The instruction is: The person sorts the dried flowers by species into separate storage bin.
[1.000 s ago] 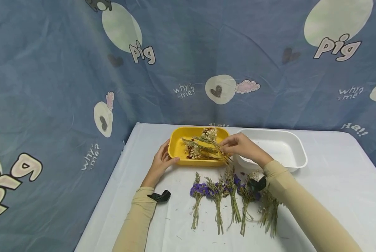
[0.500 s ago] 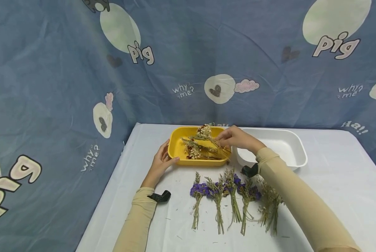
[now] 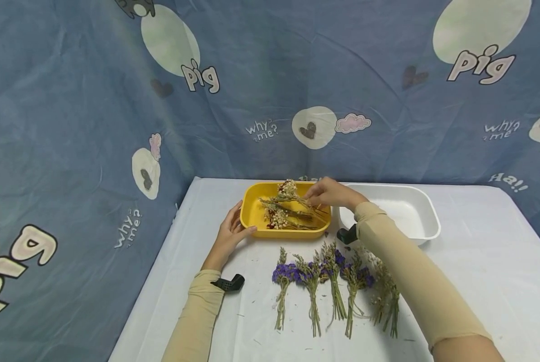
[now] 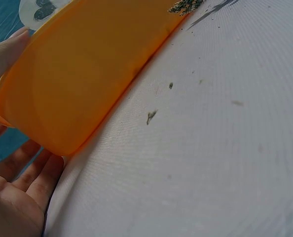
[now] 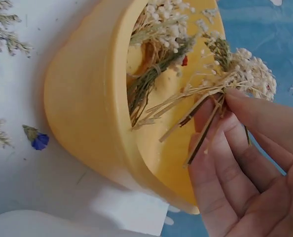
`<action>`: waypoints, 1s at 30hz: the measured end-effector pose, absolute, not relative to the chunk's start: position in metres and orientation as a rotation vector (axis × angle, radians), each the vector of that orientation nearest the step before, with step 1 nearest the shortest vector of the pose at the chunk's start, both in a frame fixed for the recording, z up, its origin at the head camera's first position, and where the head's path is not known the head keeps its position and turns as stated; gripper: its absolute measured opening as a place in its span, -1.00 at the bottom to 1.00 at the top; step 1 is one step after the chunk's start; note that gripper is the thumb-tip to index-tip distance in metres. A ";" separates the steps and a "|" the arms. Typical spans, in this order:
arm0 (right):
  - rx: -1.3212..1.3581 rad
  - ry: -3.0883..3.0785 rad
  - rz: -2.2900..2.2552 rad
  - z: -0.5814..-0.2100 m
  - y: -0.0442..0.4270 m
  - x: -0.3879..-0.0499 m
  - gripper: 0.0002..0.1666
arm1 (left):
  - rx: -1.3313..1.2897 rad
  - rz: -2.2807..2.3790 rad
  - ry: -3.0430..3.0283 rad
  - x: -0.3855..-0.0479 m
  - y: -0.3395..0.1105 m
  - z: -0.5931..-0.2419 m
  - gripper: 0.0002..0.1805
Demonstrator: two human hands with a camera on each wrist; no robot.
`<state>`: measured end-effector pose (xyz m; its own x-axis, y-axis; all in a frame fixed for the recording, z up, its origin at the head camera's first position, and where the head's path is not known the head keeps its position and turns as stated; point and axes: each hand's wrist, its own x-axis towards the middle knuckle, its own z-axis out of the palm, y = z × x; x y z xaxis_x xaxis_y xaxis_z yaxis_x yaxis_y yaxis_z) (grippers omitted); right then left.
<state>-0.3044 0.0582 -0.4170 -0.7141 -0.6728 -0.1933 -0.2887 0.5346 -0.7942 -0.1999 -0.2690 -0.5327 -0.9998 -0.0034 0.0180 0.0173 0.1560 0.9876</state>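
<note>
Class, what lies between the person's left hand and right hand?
Most of the yellow tray, with dried flowers in it, as the head view shows.

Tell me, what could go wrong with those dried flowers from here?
The dried bunch might slip, since the right hand pinches it only by its thin stems. Dry blossoms could shed: a loose blue blossom lies on the white table. And if it comes down on the other bundles in the yellow tray, their stems may tangle.
</note>
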 end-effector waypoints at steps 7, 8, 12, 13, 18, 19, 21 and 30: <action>-0.764 2.226 -0.973 -0.417 0.048 -0.308 -0.63 | -0.017 -2.035 -2.381 -0.199 -0.269 -0.532 0.01; -0.771 2.222 -0.962 -0.418 0.046 -0.309 -0.63 | -0.015 -2.041 -2.379 -0.199 -0.270 -0.532 0.01; -0.829 2.212 -0.935 -0.422 0.038 -0.311 -0.65 | -0.016 -2.049 -2.381 -0.198 -0.270 -0.532 0.01; -0.830 2.209 -0.930 -0.422 0.036 -0.311 -0.66 | -0.018 -2.051 -2.380 -0.198 -0.270 -0.531 0.01; -0.777 2.234 -0.856 -0.420 0.030 -0.309 -0.70 | -0.020 -2.064 -2.372 -0.197 -0.270 -0.530 0.02; -0.766 2.250 -0.832 -0.420 0.028 -0.309 -0.71 | -0.019 -2.063 -2.372 -0.197 -0.270 -0.530 0.02; -0.752 2.266 -0.798 -0.418 0.027 -0.309 -0.73 | -0.019 -2.064 -2.372 -0.197 -0.270 -0.529 0.02; -0.801 2.333 -0.767 -0.420 0.016 -0.312 -0.75 | -0.014 -2.078 -2.375 -0.197 -0.270 -0.529 0.02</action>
<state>-0.3118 0.0162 -0.4204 -0.6706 -0.6750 -0.3077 -0.3606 0.6591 -0.6600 -0.1968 -0.2698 -0.5288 -0.9999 0.0159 -0.0049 -0.0027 0.1330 0.9911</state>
